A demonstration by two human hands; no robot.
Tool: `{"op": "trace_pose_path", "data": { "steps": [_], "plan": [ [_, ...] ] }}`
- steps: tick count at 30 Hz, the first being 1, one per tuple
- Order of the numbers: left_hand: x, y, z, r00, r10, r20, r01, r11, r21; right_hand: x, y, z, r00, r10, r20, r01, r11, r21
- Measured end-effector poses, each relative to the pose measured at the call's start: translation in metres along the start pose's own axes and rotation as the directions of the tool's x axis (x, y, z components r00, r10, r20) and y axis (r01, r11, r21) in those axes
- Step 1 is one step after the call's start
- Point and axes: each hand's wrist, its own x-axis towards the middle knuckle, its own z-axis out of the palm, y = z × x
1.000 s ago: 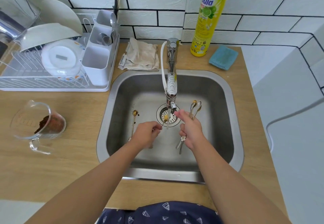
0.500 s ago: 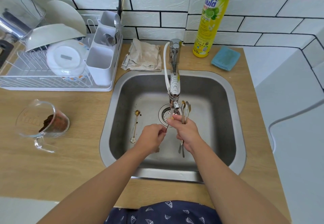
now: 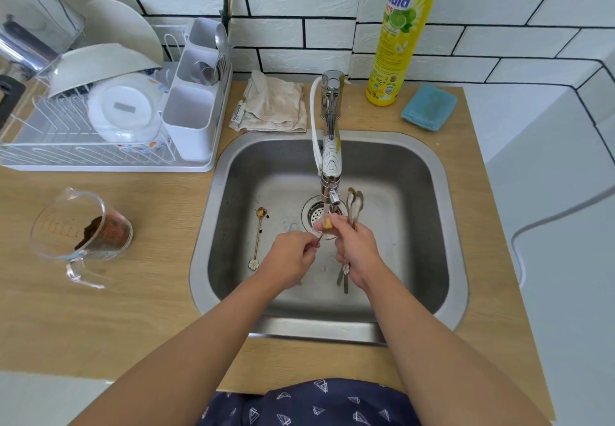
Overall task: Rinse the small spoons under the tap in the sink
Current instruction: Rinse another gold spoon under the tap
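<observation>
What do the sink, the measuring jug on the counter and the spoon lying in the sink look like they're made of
Sink: brushed stainless steel, by its dull grey sheen. Measuring jug: clear glass or hard plastic; see-through, with brown residue showing inside. Spoon: gold-coloured metal, probably plated, with a white flower at the handle end.

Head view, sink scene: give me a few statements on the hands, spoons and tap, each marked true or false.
1. Water runs from the tap. True.
2. The right hand holds several spoons. True.
3. A gold spoon lies on the counter. False: it lies in the sink.
4. The left hand is empty. False: it pinches a spoon handle.
5. The measuring jug stands upright. False: it is tipped over.
</observation>
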Motion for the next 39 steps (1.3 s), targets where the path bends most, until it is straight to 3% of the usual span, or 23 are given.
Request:
{"op": "trace_pose_path", "data": {
  "steps": [5,10,16,25,33,37,39],
  "plan": [
    [-0.001,-0.005,0.000,0.998,-0.052,0.041,0.054,0.998,-0.042,-0.001,0.003,-0.010,0.992,0.024,0.122,-0.025,1.000,0.011],
    [-0.001,-0.006,0.004,0.987,-0.085,0.139,0.105,0.984,-0.141,-0.002,0.003,-0.001,0.990,-0.139,-0.012,0.135,0.977,-0.163],
    [-0.003,-0.010,0.006,0.972,-0.171,0.161,0.212,0.935,-0.283,-0.003,0.002,0.005,0.986,-0.161,0.044,0.167,0.947,-0.275],
    [-0.002,-0.009,0.012,0.969,-0.216,0.124,0.243,0.923,-0.297,-0.005,-0.001,0.004,0.987,-0.155,0.050,0.162,0.963,-0.216],
    [0.042,0.025,0.017,0.977,-0.198,0.081,0.205,0.759,-0.618,-0.001,-0.030,-0.010,0.964,-0.221,-0.151,0.202,0.971,-0.128],
    [0.032,0.008,0.020,0.981,-0.167,0.096,0.191,0.782,-0.593,0.006,-0.052,-0.020,0.935,-0.235,-0.268,0.215,0.971,-0.100],
    [0.024,-0.005,0.020,0.970,-0.205,0.133,0.241,0.710,-0.662,0.010,-0.056,-0.026,0.918,-0.231,-0.323,0.217,0.973,-0.079]
  ]
}}
